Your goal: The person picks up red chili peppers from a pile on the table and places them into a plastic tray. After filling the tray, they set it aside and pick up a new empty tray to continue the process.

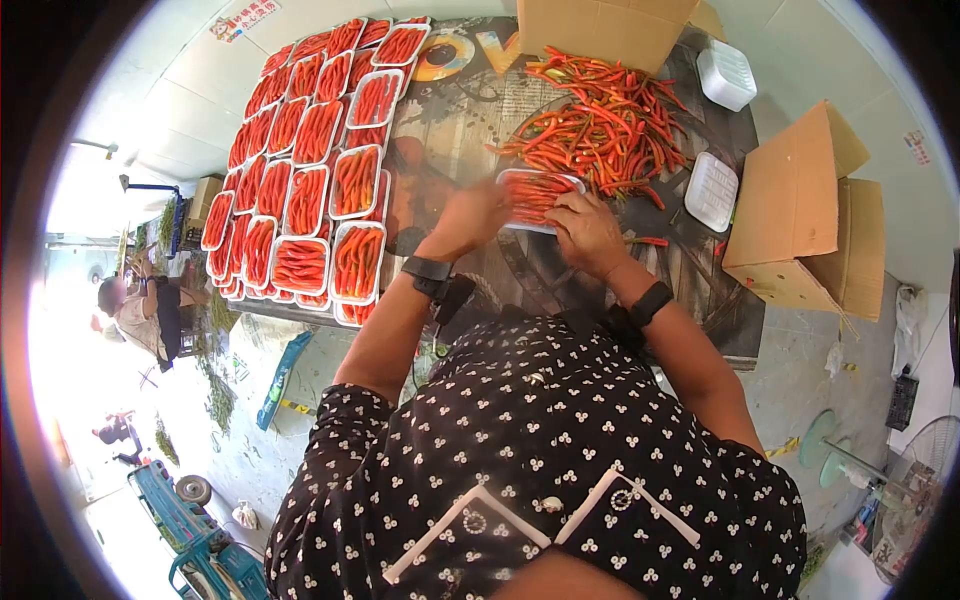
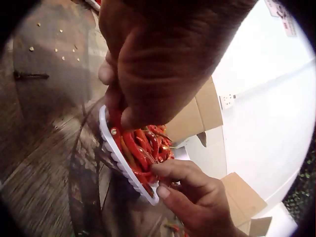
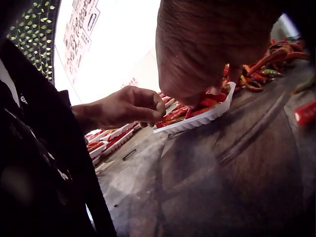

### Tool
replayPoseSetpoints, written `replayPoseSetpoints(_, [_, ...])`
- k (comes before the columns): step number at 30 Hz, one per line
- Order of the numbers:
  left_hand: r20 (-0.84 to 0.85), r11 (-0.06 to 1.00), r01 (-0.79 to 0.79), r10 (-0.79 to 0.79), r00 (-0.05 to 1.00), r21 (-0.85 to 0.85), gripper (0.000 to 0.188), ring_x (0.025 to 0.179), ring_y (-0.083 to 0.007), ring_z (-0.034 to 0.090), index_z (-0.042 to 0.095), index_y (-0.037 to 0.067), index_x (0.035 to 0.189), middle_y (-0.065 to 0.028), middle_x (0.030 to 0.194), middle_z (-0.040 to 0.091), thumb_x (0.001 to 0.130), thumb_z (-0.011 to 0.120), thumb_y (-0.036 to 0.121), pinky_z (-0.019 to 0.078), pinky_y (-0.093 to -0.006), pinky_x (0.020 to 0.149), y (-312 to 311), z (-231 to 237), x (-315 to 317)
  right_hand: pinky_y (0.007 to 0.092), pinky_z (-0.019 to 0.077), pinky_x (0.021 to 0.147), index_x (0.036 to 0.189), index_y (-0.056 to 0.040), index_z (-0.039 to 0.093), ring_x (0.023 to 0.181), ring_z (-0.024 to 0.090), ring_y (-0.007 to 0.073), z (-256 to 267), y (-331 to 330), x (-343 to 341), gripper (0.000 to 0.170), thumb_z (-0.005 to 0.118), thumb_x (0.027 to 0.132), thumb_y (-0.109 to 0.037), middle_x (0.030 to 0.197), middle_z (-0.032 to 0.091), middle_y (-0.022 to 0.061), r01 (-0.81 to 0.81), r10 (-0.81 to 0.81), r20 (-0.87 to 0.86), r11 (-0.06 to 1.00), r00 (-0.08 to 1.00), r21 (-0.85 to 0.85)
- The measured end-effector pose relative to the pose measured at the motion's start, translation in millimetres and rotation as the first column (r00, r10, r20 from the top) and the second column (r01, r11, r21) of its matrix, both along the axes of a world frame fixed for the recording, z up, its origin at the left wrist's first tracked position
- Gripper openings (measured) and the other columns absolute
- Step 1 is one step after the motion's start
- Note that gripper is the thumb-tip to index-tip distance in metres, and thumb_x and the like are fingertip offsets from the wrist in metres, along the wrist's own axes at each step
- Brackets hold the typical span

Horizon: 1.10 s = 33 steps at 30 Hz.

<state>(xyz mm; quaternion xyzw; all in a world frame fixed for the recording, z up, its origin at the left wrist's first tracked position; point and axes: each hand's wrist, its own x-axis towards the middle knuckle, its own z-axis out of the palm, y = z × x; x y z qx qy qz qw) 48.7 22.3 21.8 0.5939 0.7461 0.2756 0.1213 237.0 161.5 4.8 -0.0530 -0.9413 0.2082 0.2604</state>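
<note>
A white foam tray (image 1: 518, 226) filled with red chili peppers (image 1: 535, 190) lies on the table before the person. At its left end is the left hand (image 1: 470, 218), blurred in the head view; in the left wrist view its thumb and fingers close around a red chili pepper (image 2: 114, 117) at the tray's end. The right hand (image 1: 590, 235) grips the tray's right end, its thumb by the rim and its index finger over the peppers, as the left wrist view shows. Just behind the tray spreads a heap of loose chili peppers (image 1: 610, 120).
Stacked trays of chili peppers (image 1: 318, 130) cover the table's left side. At the right are a bare white tray (image 1: 712, 190), a stack of white trays (image 1: 725, 75) and an open cardboard box (image 1: 790, 200). Another cardboard box (image 1: 605, 30) stands behind the heap.
</note>
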Motion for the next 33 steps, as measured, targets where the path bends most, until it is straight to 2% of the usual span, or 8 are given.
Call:
replayPoseSetpoints(5, [-0.014, 1.0, -0.007, 0.007, 1.0, 0.029, 0.009, 0.076, -0.0365, 0.059, 0.061, 0.004, 0.083, -0.0144, 0.081, 0.057, 0.079, 0.061, 0.012, 0.0464, -0.0422, 0.067, 2, 2, 2, 0.0389, 0.0454, 0.083, 0.094, -0.0055, 0.067, 0.095, 0.056, 0.0284, -3, 0, -2, 0.019, 0.062, 0.077, -0.009, 0.102, 0.06, 0.0085, -0.001, 0.001, -0.006, 1.0, 1.0, 0.007])
replayPoseSetpoints(8, [-0.146, 0.998, 0.06, -0.057, 0.988, 0.018, 0.008, 0.076, -0.0364, 0.059, 0.062, 0.005, 0.084, -0.0142, 0.08, 0.057, 0.079, 0.061, 0.012, 0.0463, -0.0424, 0.067, 5, 5, 3, 0.0389, 0.0455, 0.083, 0.095, -0.0056, 0.067, 0.094, 0.056, 0.0284, -1, 0, -2, 0.019, 0.062, 0.077, -0.009, 0.102, 0.06, 0.0086, 0.008, -0.009, 0.022, 1.0, 1.0, 0.021])
replayPoseSetpoints(11, [-0.103, 0.997, -0.052, 0.046, 0.994, -0.063, 0.007, 0.076, -0.036, 0.06, 0.062, 0.006, 0.084, -0.0141, 0.08, 0.058, 0.08, 0.061, 0.012, 0.0466, -0.0424, 0.067, 5, -2, 2, 0.0393, 0.0454, 0.084, 0.096, -0.0051, 0.067, 0.094, 0.057, 0.0291, 6, 2, 3, 0.021, 0.063, 0.076, -0.009, 0.101, 0.06, 0.0091, 0.01, -0.01, 0.032, 1.0, 0.999, 0.007])
replayPoseSetpoints(17, [-0.02, 0.994, -0.09, 0.091, 0.996, 0.057, 0.009, 0.075, -0.0343, 0.061, 0.063, 0.005, 0.083, -0.013, 0.082, 0.059, 0.08, 0.062, 0.014, 0.0472, -0.0417, 0.065, -3, 5, 2, 0.0406, 0.0455, 0.087, 0.099, -0.0057, 0.066, 0.096, 0.057, 0.0307, 15, 36, 65, 0.024, 0.062, 0.075, -0.007, 0.1, 0.06, 0.0112, 0.285, -0.28, 0.098, 0.958, 0.955, -0.038])
replayPoseSetpoints(20, [-0.015, 0.994, -0.099, 0.1, 0.995, 0.048, 0.01, 0.076, -0.0336, 0.061, 0.064, 0.006, 0.083, -0.0125, 0.083, 0.06, 0.081, 0.062, 0.015, 0.0475, -0.0413, 0.065, -4, 6, 1, 0.0423, 0.0461, 0.077, 0.093, -0.008, 0.066, 0.09, 0.055, 0.0306, -5, 54, 104, 0.019, 0.062, 0.074, -0.01, 0.093, 0.06, 0.0082, 0.374, -0.384, 0.117, 0.922, 0.916, 0.099])
replayPoseSetpoints(22, [-0.088, 0.997, -0.077, 0.076, 0.993, -0.014, 0.011, 0.076, -0.0336, 0.062, 0.064, 0.006, 0.084, -0.0125, 0.084, 0.061, 0.081, 0.063, 0.016, 0.0478, -0.0408, 0.066, -2, 8, 2, 0.042, 0.0462, 0.075, 0.094, -0.0081, 0.065, 0.09, 0.056, 0.0305, -10, 57, 118, 0.02, 0.064, 0.074, -0.009, 0.094, 0.059, 0.0076, 0.389, -0.402, 0.284, 0.915, 0.87, 0.105])
replayPoseSetpoints(29, [-0.086, 0.999, -0.037, 0.039, 0.995, 0.028, 0.011, 0.076, -0.0331, 0.062, 0.064, 0.006, 0.085, -0.0126, 0.082, 0.061, 0.08, 0.063, 0.016, 0.0478, -0.0404, 0.065, 4, 13, 9, 0.0427, 0.0464, 0.075, 0.093, -0.0072, 0.062, 0.089, 0.056, 0.0306, -3, 54, 120, 0.019, 0.064, 0.074, -0.009, 0.092, 0.058, 0.0092, 0.39, -0.389, 0.293, 0.919, 0.873, 0.06])
replayPoseSetpoints(33, [-0.009, 0.997, 0.068, -0.068, 0.998, 0.043, 0.015, 0.073, -0.0298, 0.063, 0.067, 0.007, 0.091, -0.0131, 0.08, 0.062, 0.079, 0.065, 0.015, 0.0486, -0.038, 0.064, 7, 25, 15, 0.0433, 0.0465, 0.075, 0.087, -0.0064, 0.062, 0.086, 0.056, 0.032, 13, 44, 96, 0.014, 0.062, 0.074, -0.01, 0.088, 0.059, 0.0102, 0.379, -0.367, 0.135, 0.922, 0.92, -0.079])
